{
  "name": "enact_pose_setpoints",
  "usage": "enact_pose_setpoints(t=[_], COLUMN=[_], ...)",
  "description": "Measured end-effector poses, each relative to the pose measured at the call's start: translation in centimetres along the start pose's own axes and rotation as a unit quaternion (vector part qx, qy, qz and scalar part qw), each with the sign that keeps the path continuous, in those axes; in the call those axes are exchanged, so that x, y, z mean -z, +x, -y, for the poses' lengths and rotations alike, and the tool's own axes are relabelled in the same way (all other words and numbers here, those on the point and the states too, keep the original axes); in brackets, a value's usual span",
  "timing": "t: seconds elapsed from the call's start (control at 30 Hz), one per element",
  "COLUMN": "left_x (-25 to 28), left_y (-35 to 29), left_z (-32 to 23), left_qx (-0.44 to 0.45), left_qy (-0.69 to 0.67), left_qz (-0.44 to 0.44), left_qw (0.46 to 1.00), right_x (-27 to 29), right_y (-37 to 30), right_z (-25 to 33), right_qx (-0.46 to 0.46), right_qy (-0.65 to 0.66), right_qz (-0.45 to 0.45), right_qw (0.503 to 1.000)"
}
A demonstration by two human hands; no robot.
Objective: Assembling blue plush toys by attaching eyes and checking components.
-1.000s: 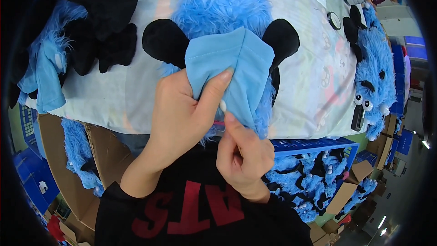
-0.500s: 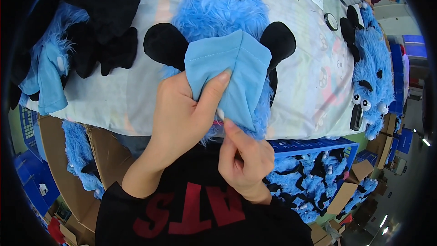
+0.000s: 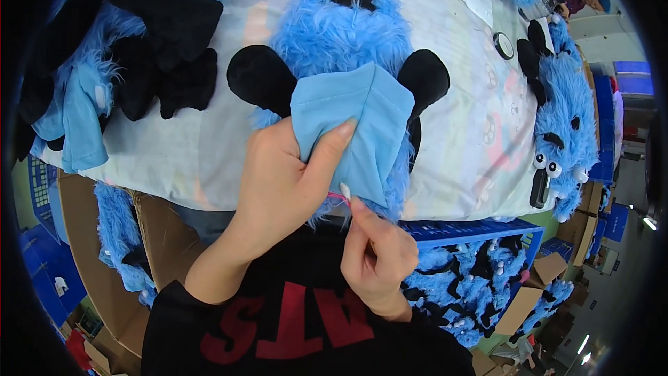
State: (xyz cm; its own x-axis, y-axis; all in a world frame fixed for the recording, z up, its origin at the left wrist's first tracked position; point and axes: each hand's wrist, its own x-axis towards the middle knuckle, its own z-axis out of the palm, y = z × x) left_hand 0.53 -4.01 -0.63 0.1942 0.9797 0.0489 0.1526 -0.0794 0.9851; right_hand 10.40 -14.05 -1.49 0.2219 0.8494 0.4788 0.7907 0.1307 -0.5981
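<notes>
At the near edge of the surface (image 3: 480, 188), the left hand (image 3: 275, 174) holds a blue plush toy's (image 3: 341, 31) pale cloth (image 3: 376, 108); the right hand's (image 3: 379, 254) tight grip seems to pinch a pink strand (image 3: 338, 196). Edge-work, apparently, needing steady tension next.

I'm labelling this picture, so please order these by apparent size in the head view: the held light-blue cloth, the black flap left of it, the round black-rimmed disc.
1. Light-blue cloth
2. Black flap
3. Round disc
</notes>
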Motion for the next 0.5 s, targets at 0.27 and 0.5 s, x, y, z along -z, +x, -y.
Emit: enact_pose_setpoints(t=[0.27, 0.5], left_x=[0.1, 0.1], left_y=[0.0, -0.1], left_z=[-0.1, -0.4], left_qx=[-0.001, 0.016], left_qy=[-0.013, -0.031], left_qz=[0.000, -0.003], left_qw=[1.000, 0.999], right_x=[0.1, 0.1], right_y=[1.0, 0.9], right_z=[0.4, 0.2], right_qx=[0.003, 0.009], right_qy=[0.001, -0.006], right_qz=[0.008, 0.001], right_qw=[1.000, 1.000])
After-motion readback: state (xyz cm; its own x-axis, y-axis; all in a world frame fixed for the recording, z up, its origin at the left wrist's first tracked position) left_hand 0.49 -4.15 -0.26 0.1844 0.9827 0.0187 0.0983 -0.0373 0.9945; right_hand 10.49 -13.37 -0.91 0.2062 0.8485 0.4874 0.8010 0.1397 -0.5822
